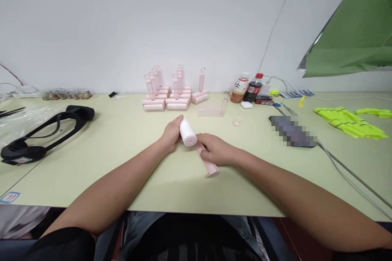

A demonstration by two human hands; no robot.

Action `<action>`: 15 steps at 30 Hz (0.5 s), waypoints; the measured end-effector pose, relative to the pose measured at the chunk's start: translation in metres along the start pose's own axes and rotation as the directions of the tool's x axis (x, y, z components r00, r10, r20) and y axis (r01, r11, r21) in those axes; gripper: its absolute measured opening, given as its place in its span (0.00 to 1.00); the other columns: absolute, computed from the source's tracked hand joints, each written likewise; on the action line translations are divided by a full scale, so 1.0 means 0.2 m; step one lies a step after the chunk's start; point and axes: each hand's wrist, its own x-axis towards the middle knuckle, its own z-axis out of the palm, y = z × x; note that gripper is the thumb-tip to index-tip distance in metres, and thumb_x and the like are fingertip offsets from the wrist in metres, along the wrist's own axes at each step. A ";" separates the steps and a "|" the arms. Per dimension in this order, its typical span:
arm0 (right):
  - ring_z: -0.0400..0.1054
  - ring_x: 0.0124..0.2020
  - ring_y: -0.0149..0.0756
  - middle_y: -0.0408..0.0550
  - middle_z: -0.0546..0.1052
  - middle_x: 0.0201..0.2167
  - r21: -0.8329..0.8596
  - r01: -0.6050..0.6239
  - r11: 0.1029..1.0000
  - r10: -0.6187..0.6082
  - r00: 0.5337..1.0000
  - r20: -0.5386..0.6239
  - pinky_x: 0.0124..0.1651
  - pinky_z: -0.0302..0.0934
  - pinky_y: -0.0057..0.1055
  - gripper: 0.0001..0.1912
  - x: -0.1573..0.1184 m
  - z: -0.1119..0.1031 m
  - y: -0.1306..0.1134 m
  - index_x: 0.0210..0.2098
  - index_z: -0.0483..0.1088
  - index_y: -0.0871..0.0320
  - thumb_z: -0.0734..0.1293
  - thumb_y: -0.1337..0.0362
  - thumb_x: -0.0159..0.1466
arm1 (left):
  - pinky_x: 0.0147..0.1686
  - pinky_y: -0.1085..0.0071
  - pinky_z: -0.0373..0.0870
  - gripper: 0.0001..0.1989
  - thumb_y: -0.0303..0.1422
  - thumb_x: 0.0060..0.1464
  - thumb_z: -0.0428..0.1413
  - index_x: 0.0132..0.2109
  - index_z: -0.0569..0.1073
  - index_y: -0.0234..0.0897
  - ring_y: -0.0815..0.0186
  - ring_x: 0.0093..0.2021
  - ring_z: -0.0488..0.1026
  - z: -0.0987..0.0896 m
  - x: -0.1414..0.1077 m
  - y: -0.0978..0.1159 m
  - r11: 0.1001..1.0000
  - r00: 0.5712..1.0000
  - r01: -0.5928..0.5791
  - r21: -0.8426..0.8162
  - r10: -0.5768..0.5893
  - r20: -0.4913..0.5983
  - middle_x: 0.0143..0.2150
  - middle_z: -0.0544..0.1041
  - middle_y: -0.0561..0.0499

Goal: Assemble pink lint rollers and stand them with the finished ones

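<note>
Roll (186,130), frame centre, and case (211,167), just lower right, fingers of our left hand (172,135) and right hand (219,150) clamped on them respectively; fitting, we judge, calling next for alignment.

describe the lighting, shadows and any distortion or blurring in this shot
Head view: light looks soft and even, with a faint, soft-edged shadow on the table below the hands; head view: wide-angle stretch enlarges the forearms toward the lower corners; head view: blocky pixelation hides detail on the dark flat object at right.
</note>
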 end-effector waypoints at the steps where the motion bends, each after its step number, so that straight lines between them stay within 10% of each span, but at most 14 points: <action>1: 0.66 0.39 0.40 0.50 0.75 0.42 0.008 -0.030 1.000 0.030 1.000 -0.008 0.40 0.57 0.32 0.22 0.00 0.00 0.01 0.47 0.69 0.58 0.61 0.75 0.53 | 0.17 0.73 0.63 0.18 0.48 0.51 0.56 0.32 0.64 0.38 0.70 0.19 0.64 0.00 0.00 0.00 1.000 1.000 0.022 -0.016 -0.022 0.008 0.21 0.62 0.57; 5: 0.67 0.34 0.37 0.47 0.76 0.36 0.044 -0.212 0.976 0.215 0.975 -0.064 0.36 0.56 0.30 0.19 0.00 -0.02 0.03 0.50 0.69 0.56 0.61 0.70 0.59 | 0.16 0.75 0.59 0.17 0.47 0.52 0.56 0.32 0.64 0.38 0.71 0.18 0.62 0.00 -0.01 0.01 0.998 0.999 0.043 -0.041 -0.042 0.022 0.21 0.61 0.58; 10: 0.62 0.29 0.33 0.44 0.71 0.27 -0.003 -0.194 0.981 0.192 0.974 -0.118 0.32 0.52 0.29 0.09 0.01 -0.03 0.08 0.27 0.68 0.58 0.62 0.63 0.62 | 0.17 0.75 0.59 0.18 0.47 0.50 0.58 0.31 0.64 0.39 0.71 0.18 0.62 0.00 -0.01 0.00 1.000 0.996 0.007 -0.017 -0.005 0.091 0.21 0.61 0.59; 15: 0.56 0.18 0.28 0.36 0.64 0.18 0.468 -0.282 0.838 0.392 0.907 -0.154 0.21 0.48 0.25 0.13 0.02 -0.02 0.10 0.27 0.58 0.55 0.65 0.56 0.60 | 0.18 0.74 0.58 0.19 0.49 0.49 0.59 0.29 0.64 0.38 0.72 0.19 0.60 0.01 -0.01 -0.01 0.999 0.984 -0.027 0.039 0.019 0.180 0.21 0.61 0.58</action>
